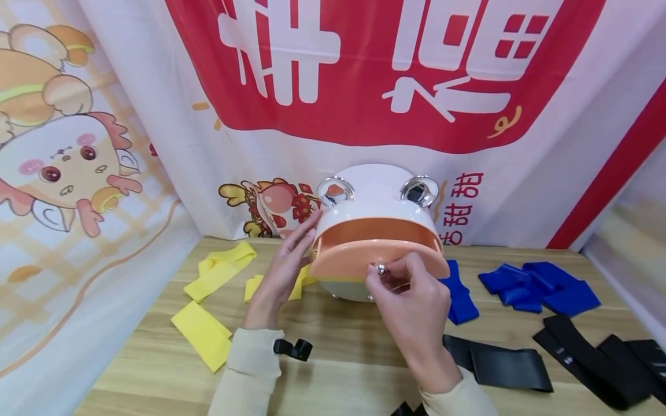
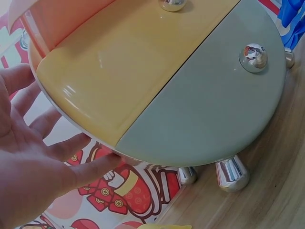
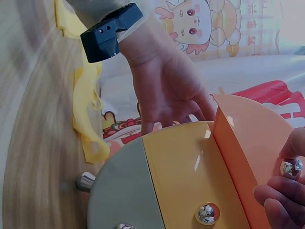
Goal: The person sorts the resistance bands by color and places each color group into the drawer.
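Observation:
A round drawer box (image 1: pixel 374 190) with a white top and two silver rings stands on the wooden table (image 1: pixel 338 346). Its orange top drawer (image 1: pixel 374 251) is pulled out toward me. My right hand (image 1: pixel 387 274) pinches that drawer's silver knob (image 1: pixel 380 268); the knob (image 3: pixel 289 168) also shows between my fingertips in the right wrist view. My left hand (image 1: pixel 299 242) lies with straight fingers against the box's left side. Below the orange drawer sit a yellow drawer (image 2: pixel 124 71) and a grey-green drawer (image 2: pixel 214 109), each with a silver knob (image 2: pixel 253 56). The box stands on silver feet (image 2: pixel 231 172).
Yellow elastic bands (image 1: pixel 218 268) lie left of the box, blue ones (image 1: pixel 541 286) to the right, black ones (image 1: pixel 499 364) at the front right. A printed banner (image 1: pixel 364 69) hangs close behind the box and along both sides.

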Action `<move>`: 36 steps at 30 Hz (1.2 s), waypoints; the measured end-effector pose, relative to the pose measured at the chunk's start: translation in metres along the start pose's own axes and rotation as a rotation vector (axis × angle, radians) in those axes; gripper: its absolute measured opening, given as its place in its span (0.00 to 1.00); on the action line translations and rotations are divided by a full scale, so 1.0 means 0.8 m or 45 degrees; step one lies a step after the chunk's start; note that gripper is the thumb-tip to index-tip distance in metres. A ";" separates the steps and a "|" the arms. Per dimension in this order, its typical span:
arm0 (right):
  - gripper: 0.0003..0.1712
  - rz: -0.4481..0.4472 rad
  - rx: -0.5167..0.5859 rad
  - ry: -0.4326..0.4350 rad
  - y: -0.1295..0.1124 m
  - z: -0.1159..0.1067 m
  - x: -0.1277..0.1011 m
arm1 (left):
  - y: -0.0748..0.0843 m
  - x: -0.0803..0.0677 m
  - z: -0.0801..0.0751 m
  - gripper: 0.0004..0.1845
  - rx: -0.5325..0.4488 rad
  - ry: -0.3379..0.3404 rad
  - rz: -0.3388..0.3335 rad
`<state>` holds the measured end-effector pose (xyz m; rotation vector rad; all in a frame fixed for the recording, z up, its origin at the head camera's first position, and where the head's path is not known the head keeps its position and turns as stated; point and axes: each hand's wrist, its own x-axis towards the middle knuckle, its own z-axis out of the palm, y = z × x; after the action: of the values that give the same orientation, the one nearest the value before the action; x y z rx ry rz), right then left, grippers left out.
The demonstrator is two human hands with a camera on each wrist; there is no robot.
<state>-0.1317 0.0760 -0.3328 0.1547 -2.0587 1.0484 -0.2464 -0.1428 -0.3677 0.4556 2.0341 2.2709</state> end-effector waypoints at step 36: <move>0.15 0.006 0.077 -0.051 -0.001 -0.012 -0.020 | 0.000 -0.002 0.000 0.24 0.024 -0.007 -0.012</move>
<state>-0.1147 0.0785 -0.3403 0.2029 -2.0649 1.1193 -0.2449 -0.1428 -0.3676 0.4518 2.0521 2.2443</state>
